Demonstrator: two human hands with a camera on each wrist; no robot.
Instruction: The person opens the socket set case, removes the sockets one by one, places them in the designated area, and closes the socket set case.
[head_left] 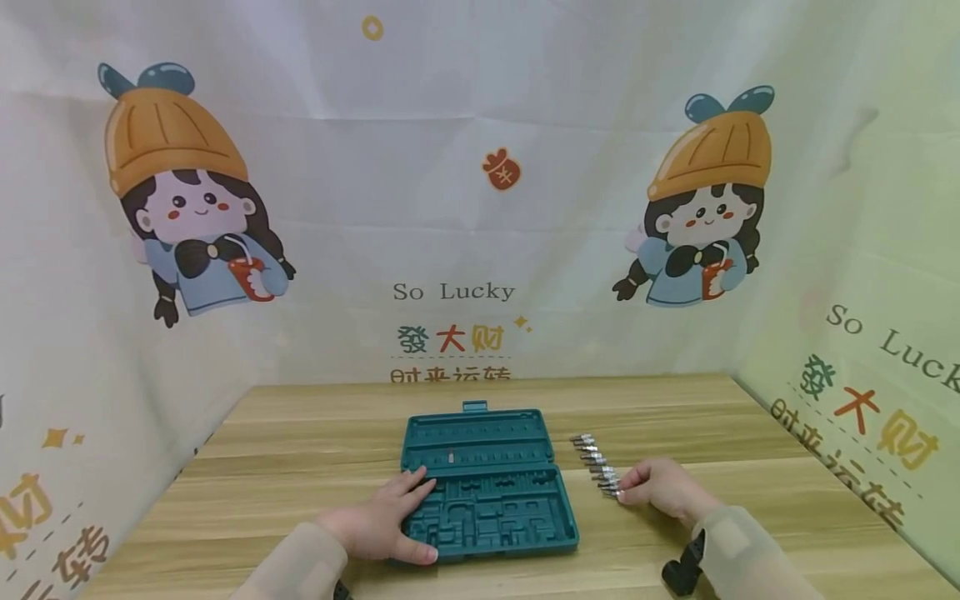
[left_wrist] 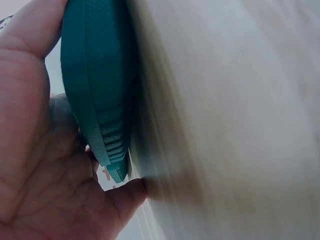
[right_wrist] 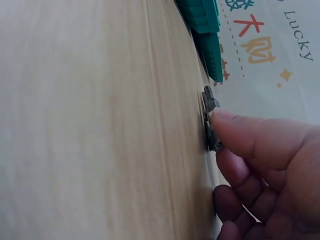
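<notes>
A teal plastic tool case lies unfolded on the wooden table, its moulded slots facing up. My left hand rests on the case's left side with fingers spread, the thumb at the near edge. The left wrist view shows that hand against the case's side wall. To the right of the case, several small silver bit sockets lie in a slanting row. At the row's near end my right hand pinches a bit socket between thumb and fingertips, close to the tabletop.
One small pale piece sits in the case's far half. A latch sticks out from the far edge. Printed cloth hangs behind and beside the table.
</notes>
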